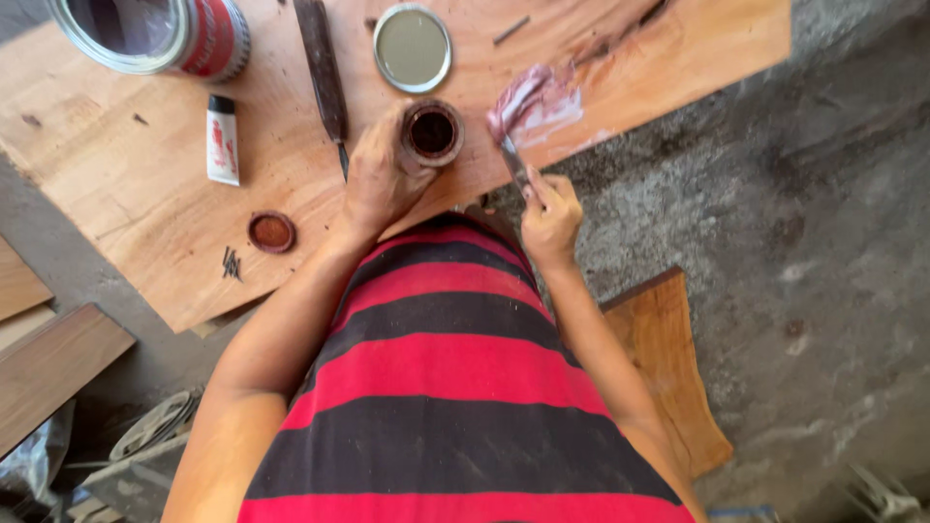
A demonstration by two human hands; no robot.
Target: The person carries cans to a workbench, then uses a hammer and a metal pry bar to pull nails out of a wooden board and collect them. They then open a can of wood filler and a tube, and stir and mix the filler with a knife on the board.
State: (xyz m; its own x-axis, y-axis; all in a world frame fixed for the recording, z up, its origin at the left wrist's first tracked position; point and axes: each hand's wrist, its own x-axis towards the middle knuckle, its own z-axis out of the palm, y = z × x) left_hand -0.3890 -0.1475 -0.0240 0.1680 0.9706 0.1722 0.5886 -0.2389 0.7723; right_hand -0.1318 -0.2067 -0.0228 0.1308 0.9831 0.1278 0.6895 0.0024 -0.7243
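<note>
My left hand (pixel 380 179) grips a small open jar (pixel 432 133) of dark red-brown stain that stands on a wooden board (pixel 126 184). My right hand (pixel 550 215) holds a putty knife (pixel 513 160) by its handle. The blade rests in a smeared patch of pinkish filler paste (pixel 538 105) on the board, just right of the jar.
A round metal lid (pixel 413 47) lies beyond the jar. A large open tin (pixel 155 34) stands at the top left, beside a chisel (pixel 323 73), a small white tube (pixel 223 140), a small brown cap (pixel 271 232) and some nails (pixel 232 262). Concrete floor lies to the right.
</note>
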